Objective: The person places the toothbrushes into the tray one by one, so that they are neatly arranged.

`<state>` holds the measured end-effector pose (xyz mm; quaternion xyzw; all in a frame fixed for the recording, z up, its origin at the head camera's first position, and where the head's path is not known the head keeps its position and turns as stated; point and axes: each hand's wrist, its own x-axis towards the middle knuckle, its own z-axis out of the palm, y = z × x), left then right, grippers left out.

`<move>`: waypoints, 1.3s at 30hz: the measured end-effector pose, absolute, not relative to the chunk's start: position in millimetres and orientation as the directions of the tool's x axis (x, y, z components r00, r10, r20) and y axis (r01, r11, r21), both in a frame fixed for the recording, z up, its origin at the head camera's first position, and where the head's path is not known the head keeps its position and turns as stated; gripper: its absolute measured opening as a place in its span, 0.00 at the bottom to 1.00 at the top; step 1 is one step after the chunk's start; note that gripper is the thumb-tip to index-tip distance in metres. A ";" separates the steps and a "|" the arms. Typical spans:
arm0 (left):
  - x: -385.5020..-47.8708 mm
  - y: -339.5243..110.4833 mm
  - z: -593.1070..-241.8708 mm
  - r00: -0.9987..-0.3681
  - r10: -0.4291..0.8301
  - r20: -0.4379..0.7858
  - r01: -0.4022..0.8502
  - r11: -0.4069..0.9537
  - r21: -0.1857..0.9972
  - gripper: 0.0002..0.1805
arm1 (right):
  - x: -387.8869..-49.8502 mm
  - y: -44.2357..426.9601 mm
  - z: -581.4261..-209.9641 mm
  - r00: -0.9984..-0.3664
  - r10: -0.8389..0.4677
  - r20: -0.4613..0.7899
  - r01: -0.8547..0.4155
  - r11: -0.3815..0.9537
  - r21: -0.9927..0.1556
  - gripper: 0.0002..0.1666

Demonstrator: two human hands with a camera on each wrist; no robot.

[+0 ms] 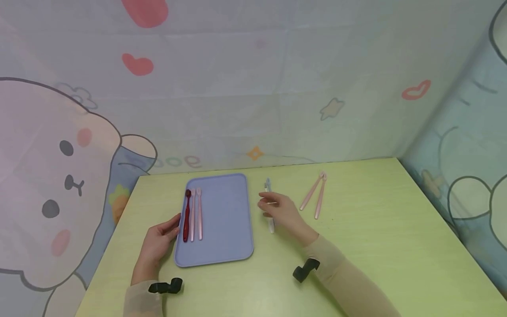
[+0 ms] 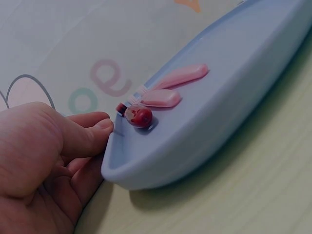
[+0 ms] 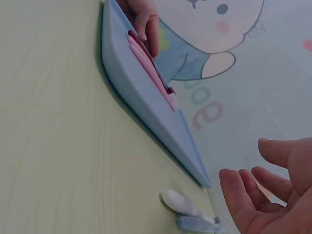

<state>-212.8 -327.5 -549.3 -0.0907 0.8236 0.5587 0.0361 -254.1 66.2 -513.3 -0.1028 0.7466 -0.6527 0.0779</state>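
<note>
A blue-lavender tray (image 1: pixel 227 220) lies on the table. On its left side, side by side, are a dark red toothbrush (image 1: pixel 186 220) and two pink toothbrushes (image 1: pixel 200 215). My left hand (image 1: pixel 158 240) pinches the tray's left rim, thumb and fingers at the edge in the left wrist view. To the right of the tray, my right hand (image 1: pixel 282 212) hovers over a white toothbrush (image 3: pixel 183 204) and a light blue toothbrush (image 3: pixel 195 224), partly hiding both in the head view. Its fingers (image 3: pixel 231 187) are spread apart from the thumb, with nothing between them.
Two more pink toothbrushes (image 1: pixel 319 198) lie on the table right of my right hand, their heads close together. The yellow-green table (image 1: pixel 396 246) ends at a printed cloth backdrop (image 1: pixel 222 88) behind. Black straps (image 1: pixel 306 269) sit on both wrists.
</note>
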 end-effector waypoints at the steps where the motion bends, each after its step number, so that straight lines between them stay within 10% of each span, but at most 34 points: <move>1: -212.8 -327.7 -549.3 -0.981 -0.106 -0.161 -0.189 0.360 0.914 0.28 | -254.2 70.4 -512.5 -0.967 -0.253 0.021 -0.055 0.130 -0.990 0.27; 39: -212.0 -329.0 -549.6 -0.980 -0.113 -0.163 -0.194 0.369 0.909 0.28 | -262.9 174.5 -506.3 -0.999 -0.039 -0.019 0.013 0.159 -0.987 0.33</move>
